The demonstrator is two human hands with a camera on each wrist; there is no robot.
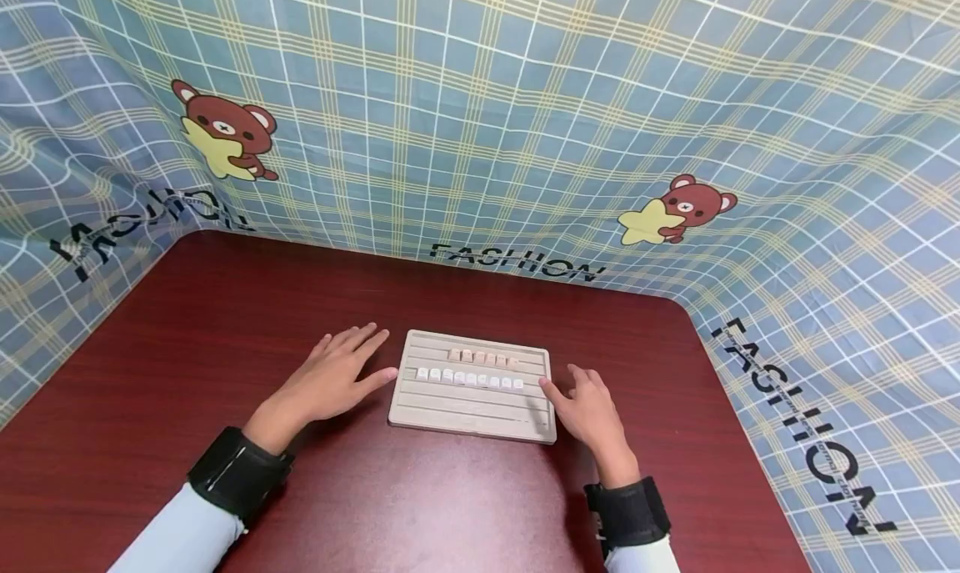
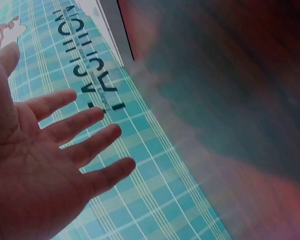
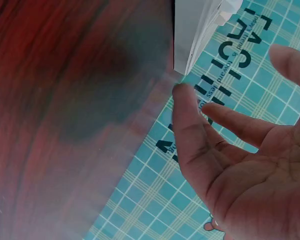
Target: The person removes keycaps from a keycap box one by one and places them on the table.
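A pale grooved board (image 1: pixel 472 410) lies flat on the dark red table (image 1: pixel 225 331). Two rows of small tiles sit in its grooves: a short tan row (image 1: pixel 483 358) above a longer white row (image 1: pixel 468 379). My left hand (image 1: pixel 337 377) rests open on the table just left of the board, fingers spread and pointing at its left edge. My right hand (image 1: pixel 585 406) is at the board's right edge, index fingertip touching the edge. In the left wrist view the left hand (image 2: pixel 50 165) shows an open palm. The right hand (image 3: pixel 235 155) is open beside the board's corner (image 3: pixel 192 30).
A blue checked cloth (image 1: pixel 525 98) with bear prints and "FASHION" lettering rises behind and to both sides of the table. Bare table surface lies in front of the board and to the far left. Black wrist straps (image 1: pixel 236 473) sit on both forearms.
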